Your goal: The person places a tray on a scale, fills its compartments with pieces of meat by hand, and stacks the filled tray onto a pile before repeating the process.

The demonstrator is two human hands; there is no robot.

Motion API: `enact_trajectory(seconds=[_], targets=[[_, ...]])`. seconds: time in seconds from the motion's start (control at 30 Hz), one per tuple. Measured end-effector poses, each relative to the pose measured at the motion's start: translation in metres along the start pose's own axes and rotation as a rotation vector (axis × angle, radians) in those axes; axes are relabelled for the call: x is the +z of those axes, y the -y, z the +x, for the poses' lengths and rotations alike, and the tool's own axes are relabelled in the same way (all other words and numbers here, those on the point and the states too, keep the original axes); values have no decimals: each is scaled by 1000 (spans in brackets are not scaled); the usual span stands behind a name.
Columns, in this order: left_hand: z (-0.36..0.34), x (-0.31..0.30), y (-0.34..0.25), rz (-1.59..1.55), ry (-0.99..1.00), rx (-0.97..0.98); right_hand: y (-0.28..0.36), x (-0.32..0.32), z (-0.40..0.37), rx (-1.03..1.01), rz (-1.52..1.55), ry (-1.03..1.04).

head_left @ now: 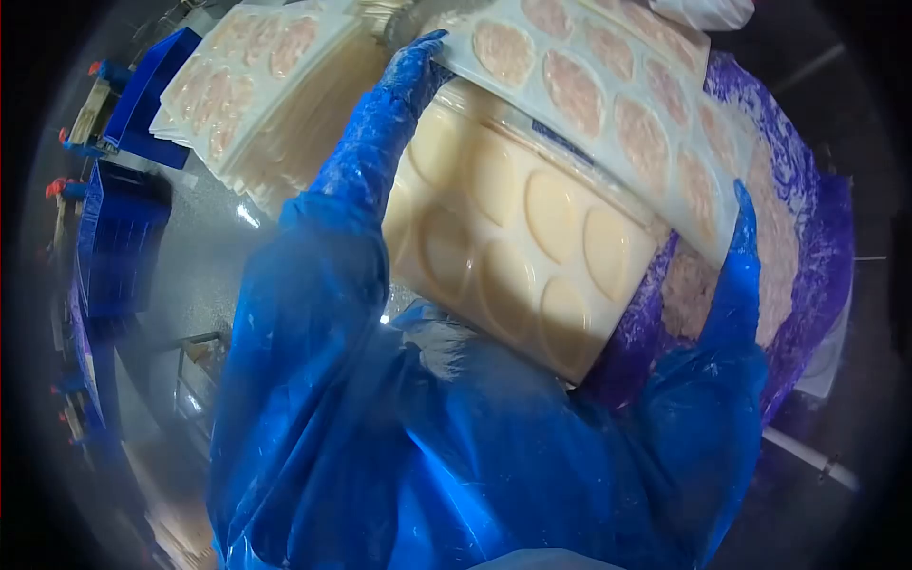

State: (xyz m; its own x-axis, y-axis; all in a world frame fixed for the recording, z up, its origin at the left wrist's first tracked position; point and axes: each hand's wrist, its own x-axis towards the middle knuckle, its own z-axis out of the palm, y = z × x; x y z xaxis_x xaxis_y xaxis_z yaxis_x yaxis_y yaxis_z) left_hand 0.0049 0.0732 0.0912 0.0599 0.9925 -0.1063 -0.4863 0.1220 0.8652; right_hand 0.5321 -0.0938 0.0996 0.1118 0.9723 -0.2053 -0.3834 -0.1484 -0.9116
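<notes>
Both my gloved hands are at a white sheet [527,93] carrying several oval, pinkish minced-meat patties [573,93]. My left hand [416,71] is closed at its left edge, the fingers partly hidden. At the near right corner, my right hand [743,233] has one straight digit along the edge; the other fingers are hidden under or behind the sheet. The sheet is tilted above the far side of a cream moulding plate [608,318] with several oval hollows, which hold no meat where visible. Part of the plate lies under the sheet.
To the left stands a tall stack of similar patty sheets [256,85]. On the right, a purple plastic liner [803,180] surrounds a mass of minced meat [777,256]. Blue bins [128,233] stand at the far left. A clear plastic bag [708,11] lies at the top.
</notes>
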Motion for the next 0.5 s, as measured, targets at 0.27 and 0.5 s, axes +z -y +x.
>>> enact_trajectory(seconds=[0.27,0.5], targets=[[-47,-49,63,-381,187,-135,-15,-156,-28,60,314,132],[11,58,93,-327,325,-125,-32,-79,-8,31,-40,-555]])
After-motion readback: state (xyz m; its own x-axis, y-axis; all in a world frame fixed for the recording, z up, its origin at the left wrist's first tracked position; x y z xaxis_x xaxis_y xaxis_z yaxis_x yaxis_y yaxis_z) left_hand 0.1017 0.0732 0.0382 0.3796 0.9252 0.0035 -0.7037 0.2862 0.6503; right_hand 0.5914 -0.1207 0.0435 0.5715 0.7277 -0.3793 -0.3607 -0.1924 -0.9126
